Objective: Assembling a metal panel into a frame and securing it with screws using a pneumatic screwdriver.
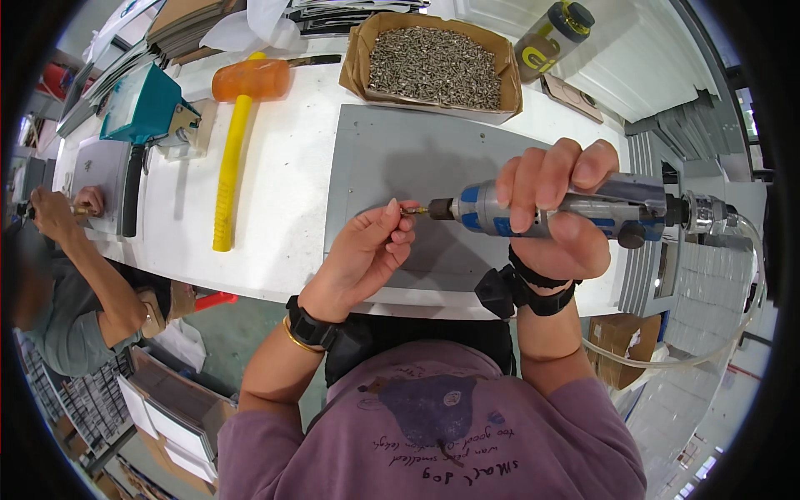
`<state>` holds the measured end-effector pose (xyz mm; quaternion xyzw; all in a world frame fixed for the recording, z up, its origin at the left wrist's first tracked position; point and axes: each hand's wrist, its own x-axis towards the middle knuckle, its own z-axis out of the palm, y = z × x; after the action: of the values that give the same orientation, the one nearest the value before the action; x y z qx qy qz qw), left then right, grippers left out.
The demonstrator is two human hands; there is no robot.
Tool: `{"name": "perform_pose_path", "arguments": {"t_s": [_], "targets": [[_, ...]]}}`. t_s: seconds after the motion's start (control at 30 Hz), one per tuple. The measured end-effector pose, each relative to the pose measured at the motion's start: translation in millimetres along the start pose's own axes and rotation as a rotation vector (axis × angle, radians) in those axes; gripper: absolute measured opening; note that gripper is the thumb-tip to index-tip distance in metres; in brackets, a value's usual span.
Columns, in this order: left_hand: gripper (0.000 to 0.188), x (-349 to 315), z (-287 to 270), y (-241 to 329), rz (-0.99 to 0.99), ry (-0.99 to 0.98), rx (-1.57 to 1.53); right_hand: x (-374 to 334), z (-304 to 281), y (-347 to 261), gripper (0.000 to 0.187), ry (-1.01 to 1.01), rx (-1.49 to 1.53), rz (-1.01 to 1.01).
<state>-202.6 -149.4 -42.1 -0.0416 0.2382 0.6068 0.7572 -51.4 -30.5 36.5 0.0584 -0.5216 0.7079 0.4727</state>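
Observation:
My right hand (552,208) grips a grey and blue pneumatic screwdriver (583,212), held level above a grey metal panel (417,158) on the white table. Its tip points left. My left hand (371,250) pinches a small screw (410,211) at the driver's bit, fingertips touching the tip. A clear air hose (754,275) runs from the tool's rear down to the right.
A cardboard box full of screws (435,67) stands behind the panel. A yellow-handled orange mallet (233,125) lies to the left, beside a teal tool (146,108). A bottle (554,37) lies at the back right. Another person (71,275) works at the left.

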Motion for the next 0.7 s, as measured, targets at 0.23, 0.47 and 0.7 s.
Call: {"name": "perform_pose_path", "arguments": {"t_s": [0.23, 0.47, 0.7], "targets": [[0.027, 2.2, -4.7, 0.1, 0.079, 0.008, 0.104, 3.5, 1.7, 11.9, 0.031, 0.112, -0.004, 0.042], [0.033, 4.8, -6.6, 15.0, 0.165, 0.110, 0.346, 16.2, -6.4, 31.4, 0.031, 0.197, 0.039, 0.058], [0.033, 2.7, -19.3, 31.6, 0.071, 0.217, 0.286, 42.8, -13.3, 61.1, 0.031, 0.127, -0.062, 0.041]]}}
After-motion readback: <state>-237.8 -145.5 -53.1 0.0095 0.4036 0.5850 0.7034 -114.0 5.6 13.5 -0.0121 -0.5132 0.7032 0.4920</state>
